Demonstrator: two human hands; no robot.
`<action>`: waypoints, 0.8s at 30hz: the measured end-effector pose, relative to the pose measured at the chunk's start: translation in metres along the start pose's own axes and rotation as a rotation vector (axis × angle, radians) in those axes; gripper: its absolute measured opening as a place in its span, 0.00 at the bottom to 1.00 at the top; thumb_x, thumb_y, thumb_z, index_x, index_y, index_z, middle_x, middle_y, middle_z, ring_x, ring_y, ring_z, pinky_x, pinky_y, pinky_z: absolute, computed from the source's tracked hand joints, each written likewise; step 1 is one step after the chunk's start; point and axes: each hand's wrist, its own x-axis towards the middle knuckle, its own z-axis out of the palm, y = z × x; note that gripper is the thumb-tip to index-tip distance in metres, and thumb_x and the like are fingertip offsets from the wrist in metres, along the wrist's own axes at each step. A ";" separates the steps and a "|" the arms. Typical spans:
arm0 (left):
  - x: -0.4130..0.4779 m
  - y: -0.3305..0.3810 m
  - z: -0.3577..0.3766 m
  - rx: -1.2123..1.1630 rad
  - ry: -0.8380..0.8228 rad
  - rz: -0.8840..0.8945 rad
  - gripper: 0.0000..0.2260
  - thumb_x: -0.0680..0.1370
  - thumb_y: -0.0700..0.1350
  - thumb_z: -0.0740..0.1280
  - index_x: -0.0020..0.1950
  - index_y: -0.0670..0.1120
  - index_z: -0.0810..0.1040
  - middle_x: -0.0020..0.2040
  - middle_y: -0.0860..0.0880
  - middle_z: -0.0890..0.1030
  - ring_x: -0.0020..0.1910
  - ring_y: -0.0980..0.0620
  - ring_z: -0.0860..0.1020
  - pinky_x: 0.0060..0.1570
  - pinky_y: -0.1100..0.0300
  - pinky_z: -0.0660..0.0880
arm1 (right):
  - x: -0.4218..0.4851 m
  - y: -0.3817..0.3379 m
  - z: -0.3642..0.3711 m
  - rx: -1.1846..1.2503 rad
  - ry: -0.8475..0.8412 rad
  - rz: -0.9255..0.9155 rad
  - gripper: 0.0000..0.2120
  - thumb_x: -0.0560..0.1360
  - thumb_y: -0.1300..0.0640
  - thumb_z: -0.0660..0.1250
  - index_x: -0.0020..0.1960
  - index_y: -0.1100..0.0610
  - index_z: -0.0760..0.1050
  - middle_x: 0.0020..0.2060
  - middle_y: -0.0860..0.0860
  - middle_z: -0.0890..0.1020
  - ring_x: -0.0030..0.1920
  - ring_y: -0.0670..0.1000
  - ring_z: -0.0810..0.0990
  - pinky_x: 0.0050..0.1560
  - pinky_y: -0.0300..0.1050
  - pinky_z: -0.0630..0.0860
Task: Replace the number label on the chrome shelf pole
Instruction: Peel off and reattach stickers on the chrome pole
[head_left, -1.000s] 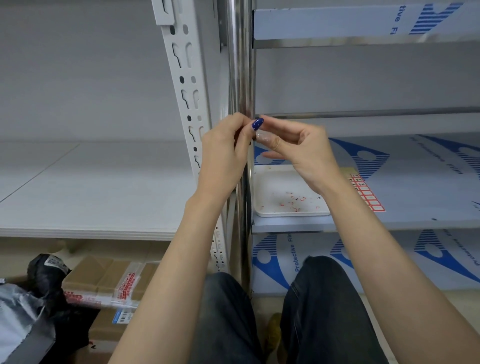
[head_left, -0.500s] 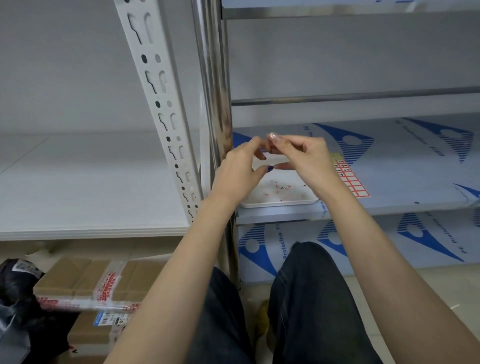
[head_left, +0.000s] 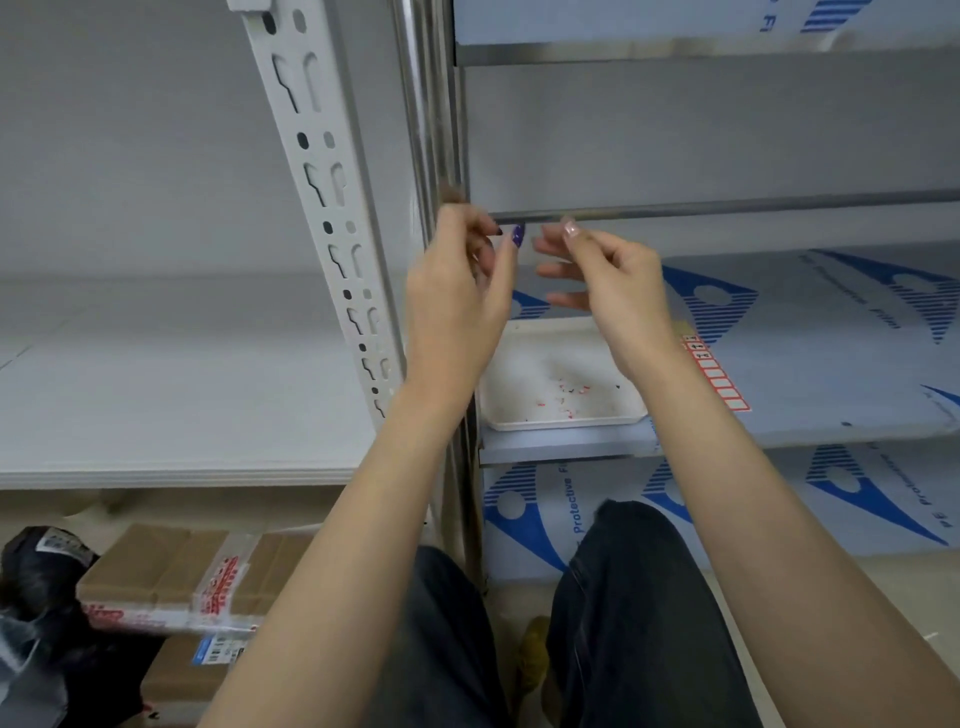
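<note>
Though blur hides any label, the chrome pole runs upright, twelve to six; left hand and right hand hover at its three o'clock, fingers loosely curled, grip untellable.

I see bare forearms, dark purple polished nails on the left hand, a pale pink nail on the right hand, dark faded denim trousers and an olive-brown shoe.
</note>
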 end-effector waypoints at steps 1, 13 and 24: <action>0.010 0.004 -0.007 -0.020 0.103 -0.002 0.06 0.76 0.42 0.67 0.46 0.40 0.73 0.33 0.56 0.71 0.30 0.61 0.70 0.33 0.69 0.68 | 0.001 -0.007 0.006 0.021 -0.021 -0.002 0.10 0.81 0.54 0.59 0.55 0.54 0.78 0.50 0.49 0.83 0.49 0.47 0.83 0.47 0.44 0.82; 0.065 -0.001 -0.030 -0.082 0.071 -0.287 0.11 0.73 0.58 0.69 0.38 0.52 0.76 0.30 0.56 0.69 0.31 0.59 0.69 0.35 0.68 0.67 | 0.013 -0.059 0.060 0.058 -0.206 -0.116 0.17 0.82 0.46 0.51 0.54 0.49 0.78 0.48 0.44 0.84 0.56 0.44 0.80 0.63 0.53 0.75; 0.061 0.005 -0.028 -0.436 0.074 -0.403 0.08 0.75 0.50 0.67 0.39 0.49 0.75 0.35 0.45 0.71 0.34 0.54 0.69 0.35 0.61 0.68 | 0.013 -0.056 0.065 0.056 -0.149 -0.104 0.21 0.79 0.40 0.53 0.47 0.50 0.80 0.53 0.64 0.81 0.56 0.62 0.79 0.56 0.64 0.76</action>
